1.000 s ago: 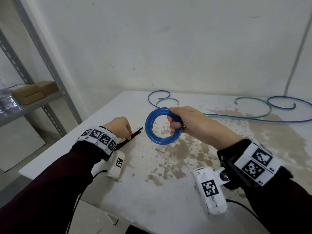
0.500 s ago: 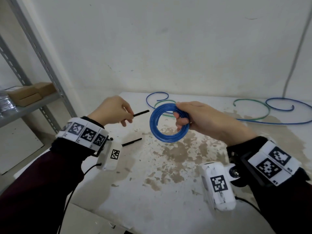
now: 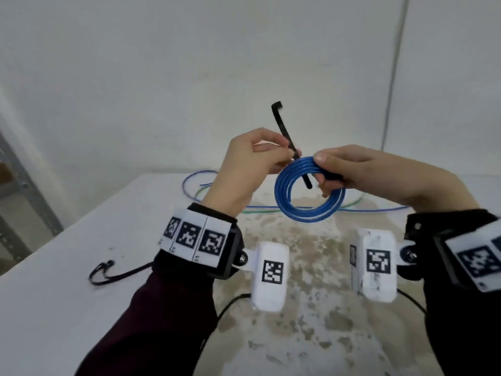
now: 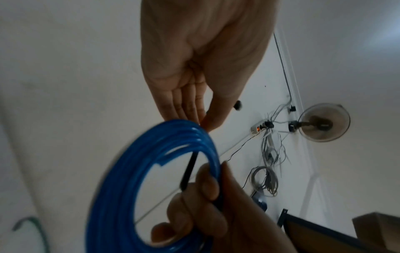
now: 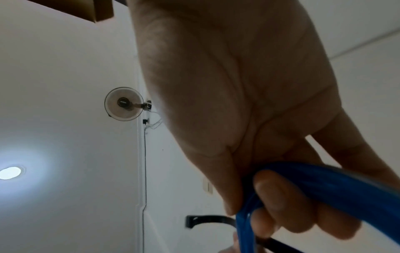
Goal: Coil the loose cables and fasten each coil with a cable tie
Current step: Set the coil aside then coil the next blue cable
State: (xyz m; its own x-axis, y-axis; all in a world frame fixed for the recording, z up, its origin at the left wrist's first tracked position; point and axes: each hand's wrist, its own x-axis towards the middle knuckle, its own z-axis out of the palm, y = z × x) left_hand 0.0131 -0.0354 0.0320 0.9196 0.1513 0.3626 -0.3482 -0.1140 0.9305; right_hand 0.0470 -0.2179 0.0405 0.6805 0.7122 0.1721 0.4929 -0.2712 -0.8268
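My right hand [image 3: 322, 173] grips a blue cable coil [image 3: 306, 210] by its upper right side, held upright above the table. My left hand [image 3: 282, 154] pinches a black cable tie [image 3: 283, 126] just left of the coil's top. The tie's head end sticks up and its tail [image 3: 307, 181] pokes down through the coil's opening. In the left wrist view the coil [image 4: 121, 171] fills the lower left and the tie's tail [image 4: 188, 172] crosses inside it. The right wrist view shows fingers wrapped around the coil [image 5: 314, 181] and the tie [image 5: 207, 220] beyond.
Loose blue and green cables [image 3: 195, 185] lie at the back of the stained white table [image 3: 67, 308]. Another black tie [image 3: 103, 271] lies on the table at the left. A metal shelf upright [image 3: 16, 185] stands at the far left.
My left hand picked a tie off the table, raised it and brought it to the coil; its tail now passes through the coil. Both hands have risen.
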